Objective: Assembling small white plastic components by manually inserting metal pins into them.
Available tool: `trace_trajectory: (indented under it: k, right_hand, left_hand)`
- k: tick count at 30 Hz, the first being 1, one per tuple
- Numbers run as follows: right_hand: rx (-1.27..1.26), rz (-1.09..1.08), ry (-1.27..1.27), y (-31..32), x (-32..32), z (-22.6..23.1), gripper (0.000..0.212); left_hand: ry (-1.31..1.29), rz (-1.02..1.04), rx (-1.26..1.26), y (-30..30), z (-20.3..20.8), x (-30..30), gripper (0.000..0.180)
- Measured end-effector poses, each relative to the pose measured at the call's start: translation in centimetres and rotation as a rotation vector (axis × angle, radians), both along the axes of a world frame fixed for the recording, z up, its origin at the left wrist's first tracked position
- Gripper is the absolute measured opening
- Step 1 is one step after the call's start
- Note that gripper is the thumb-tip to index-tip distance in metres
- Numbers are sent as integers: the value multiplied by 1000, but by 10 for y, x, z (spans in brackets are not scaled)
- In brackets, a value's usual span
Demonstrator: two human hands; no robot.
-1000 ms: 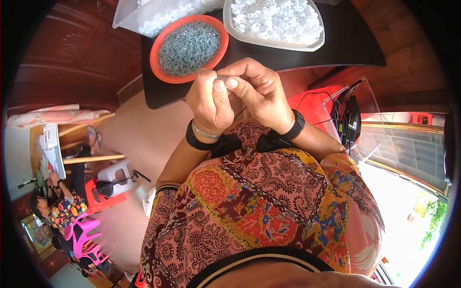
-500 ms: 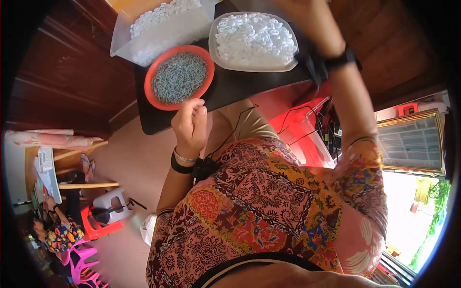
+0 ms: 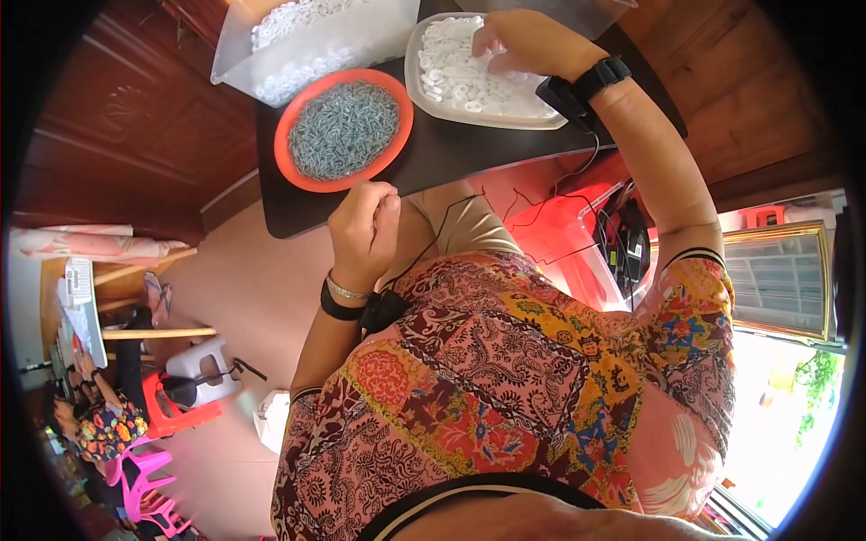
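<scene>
My right hand (image 3: 532, 43) reaches over a translucent plastic tub (image 3: 483, 117) of small white plastic ring-like pieces (image 3: 456, 68). Its fingertips are at the pile, thumb and fingers a little apart, and I see no piece held between them. My left hand (image 3: 363, 233) is closed, thumb against the curled fingers, just off the near edge of the dark table; whatever it may hold is hidden. Right beyond it stands an orange-red oval dish (image 3: 298, 173) heaped with small grey-blue screw-like pieces (image 3: 343, 131).
Behind the dish, a larger clear bin (image 3: 361, 50) holds more white pieces. The dark tabletop (image 3: 451, 158) carries all three containers. A red and clear plastic box (image 3: 577, 257) with dark things sits below at right. Black cables run from both wrist bands. A person (image 3: 108, 424) is at far left.
My right hand has come down and left onto the white pieces in the tub. The left hand stays closed and nearly in place; the view has shifted slightly.
</scene>
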State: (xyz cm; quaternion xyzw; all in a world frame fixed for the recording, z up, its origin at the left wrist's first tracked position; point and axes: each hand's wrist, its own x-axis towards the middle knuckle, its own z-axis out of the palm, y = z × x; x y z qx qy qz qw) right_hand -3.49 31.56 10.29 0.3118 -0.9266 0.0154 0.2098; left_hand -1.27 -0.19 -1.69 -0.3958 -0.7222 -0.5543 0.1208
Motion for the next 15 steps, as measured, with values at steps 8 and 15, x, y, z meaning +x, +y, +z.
trace_trajectory:
  k: [8, 15]
  right_hand:
    - [102, -368, -263, -22, 0, 12, 20]
    - [2, -465, -301, -20, 7, 22, 24]
  left_hand:
    - [-1, 2, 4, -2, -7, -1, 6]
    - [-30, -10, -17, -3, -4, 0, 6]
